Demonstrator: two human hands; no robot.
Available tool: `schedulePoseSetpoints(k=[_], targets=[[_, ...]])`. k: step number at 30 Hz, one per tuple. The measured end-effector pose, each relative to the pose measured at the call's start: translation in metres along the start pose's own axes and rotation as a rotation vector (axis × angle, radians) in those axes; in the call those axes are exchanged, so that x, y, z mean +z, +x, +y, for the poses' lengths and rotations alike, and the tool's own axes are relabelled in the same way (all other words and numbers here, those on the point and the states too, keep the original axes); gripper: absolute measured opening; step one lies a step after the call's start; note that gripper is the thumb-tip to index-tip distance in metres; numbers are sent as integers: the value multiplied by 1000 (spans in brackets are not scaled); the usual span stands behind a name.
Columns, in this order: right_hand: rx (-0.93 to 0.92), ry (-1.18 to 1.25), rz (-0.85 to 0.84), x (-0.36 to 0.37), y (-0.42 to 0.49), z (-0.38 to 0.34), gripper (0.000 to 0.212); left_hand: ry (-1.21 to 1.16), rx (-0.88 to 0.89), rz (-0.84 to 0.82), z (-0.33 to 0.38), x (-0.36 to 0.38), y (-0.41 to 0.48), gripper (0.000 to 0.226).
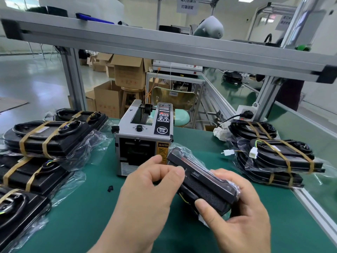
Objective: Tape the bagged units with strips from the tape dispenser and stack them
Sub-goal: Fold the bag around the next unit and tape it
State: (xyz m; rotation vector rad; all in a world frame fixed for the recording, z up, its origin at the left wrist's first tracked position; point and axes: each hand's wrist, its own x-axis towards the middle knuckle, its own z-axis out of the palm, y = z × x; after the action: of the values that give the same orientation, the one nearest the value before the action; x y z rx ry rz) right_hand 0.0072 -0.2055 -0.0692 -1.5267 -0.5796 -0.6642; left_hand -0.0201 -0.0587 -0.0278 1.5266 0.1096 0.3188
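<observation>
Hands first: my right hand [235, 216] is wrapped round the near end of a black rectangular bagged unit [202, 183] in crinkly clear plastic, with the thumb on top and the fingers underneath. My left hand [145, 198] has its fingers curled in and pinches the bag along the unit's upper left edge. The unit is held up off the green worktop [82, 207] at a tilt, its far end just in front of the grey metal tape dispenser [144, 137] with the black knob and yellow caution sticker. Can't tell if a strip is sitting in its slot, too dark in there.

Off to my left is a left pile of black taped units [45, 139], each bound with two brown tape bands, with more lying in a row closer to me. On my right is a right pile of taped units [279, 157], with a white plastic connector [253, 152] resting on the top one. A small black scrap [110, 188] lies on the worktop near my left hand. Brown cardboard boxes [127, 72] are stacked on the floor behind.
</observation>
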Motion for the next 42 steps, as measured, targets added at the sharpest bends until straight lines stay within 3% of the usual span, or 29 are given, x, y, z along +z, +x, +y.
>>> schedulePoseSetpoints(k=[5, 21, 42], targets=[[-31, -44, -41, 0, 0, 1, 57, -26, 20, -99, -3, 8, 1, 29], [-23, -59, -40, -1, 1, 1, 57, -47, -26, -120, -7, 9, 1, 27], [-1, -32, -33, 0, 0, 1, 55, 142, 35, 80, -11, 20, 3, 21]])
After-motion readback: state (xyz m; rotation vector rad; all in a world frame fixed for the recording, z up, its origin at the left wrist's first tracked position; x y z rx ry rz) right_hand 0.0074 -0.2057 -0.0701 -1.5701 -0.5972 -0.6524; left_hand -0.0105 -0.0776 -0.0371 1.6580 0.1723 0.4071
